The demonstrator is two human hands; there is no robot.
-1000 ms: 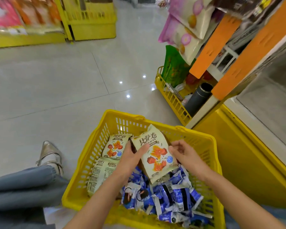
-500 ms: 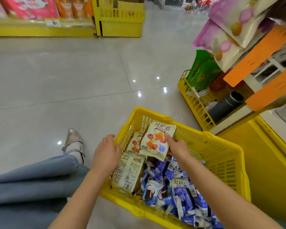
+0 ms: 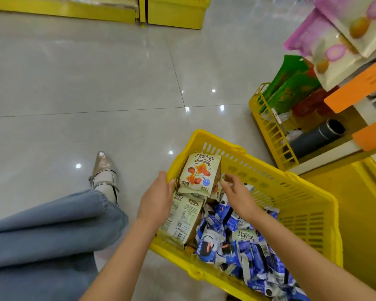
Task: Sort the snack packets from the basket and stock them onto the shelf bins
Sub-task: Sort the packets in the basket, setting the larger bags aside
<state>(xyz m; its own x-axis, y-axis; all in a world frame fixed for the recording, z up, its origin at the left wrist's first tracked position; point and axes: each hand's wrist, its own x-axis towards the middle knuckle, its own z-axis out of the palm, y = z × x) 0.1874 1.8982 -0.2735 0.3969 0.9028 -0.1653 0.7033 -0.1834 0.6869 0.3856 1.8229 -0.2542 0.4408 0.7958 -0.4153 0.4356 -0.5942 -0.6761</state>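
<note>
Head view. A yellow basket stands on a grey tiled floor, next to a yellow shelf base. Inside it, a cream snack packet with red and orange print stands upright in the far left corner, leaning against the wall. More cream packets lie just below it, one of them barcode side up. A heap of blue-and-white packets fills the near right part of the basket.

The left hand lies at the basket's left rim, back to the camera, its thumb at the upright packet's left edge. Whether its fingers grip the rim or the packet cannot be told. The right hand reaches in from the right with its fingers loosely bent, tips at the packet's lower right corner. A pinch cannot be confirmed.

Beyond the basket to the right, a yellow shelf bin holds green packets and a dark cylinder. Purple-and-white packets hang above orange shelf brackets. At left appear a blue denim trouser leg and a silver pointed shoe.
</note>
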